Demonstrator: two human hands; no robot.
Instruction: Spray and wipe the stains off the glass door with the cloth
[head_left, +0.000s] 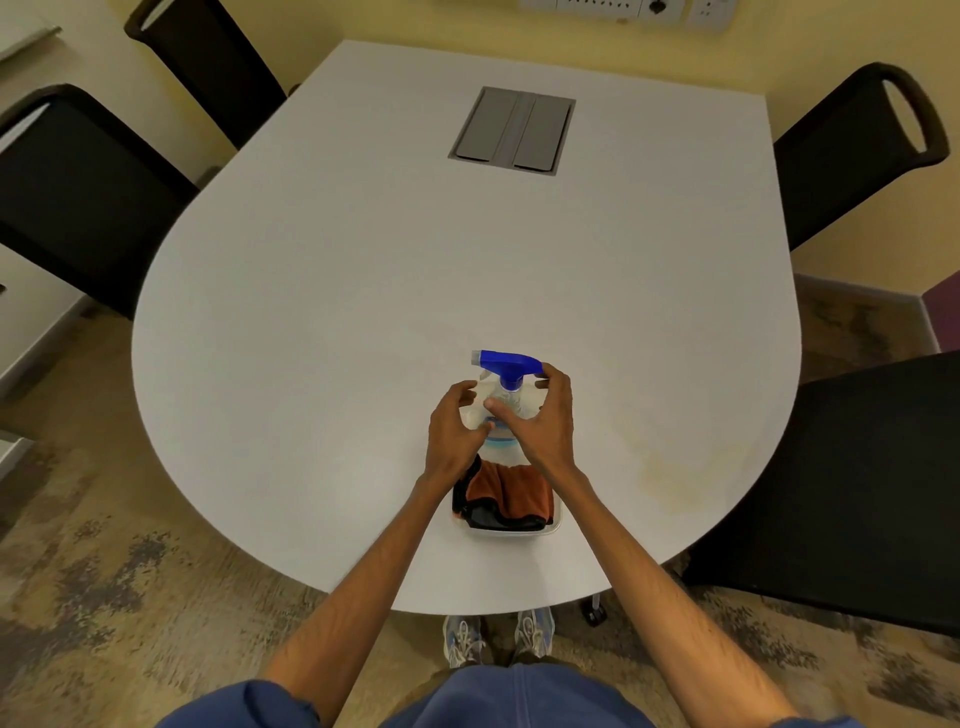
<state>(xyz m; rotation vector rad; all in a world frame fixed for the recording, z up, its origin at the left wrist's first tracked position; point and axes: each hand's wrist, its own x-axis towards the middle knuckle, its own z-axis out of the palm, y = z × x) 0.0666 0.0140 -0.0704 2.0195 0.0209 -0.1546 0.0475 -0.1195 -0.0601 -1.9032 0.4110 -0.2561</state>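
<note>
Starting nearest us, we find a pair of shoes (462, 639) on the carpet, on the near side of the spray bottle (514, 397) and below the rounded edge of the table (363, 312). Just this side of the bottle lies the orange and black cloth (511, 488), bunched in a shallow clear container (514, 530). Whether the container touches the bottle's base we cannot tell, since the hands cover that spot.

The bottle stands upright on the white table. It has a clear body and a blue trigger head with the nozzle pointing left. Both bare hands flank it. The right hand (545, 421) wraps it, with the thumb laid across the front of the body and the fingers curved round the right side beneath the trigger head. The left hand (454, 431) sits at the bottle's left side, fingers half-curled and apart, thumb close against the body; whether it actually grips we cannot tell.

Well beyond the bottle, a grey hatch (514, 130) is set flush in the tabletop. Black chairs (78, 197) stand off to the bottle's left and right.
</note>
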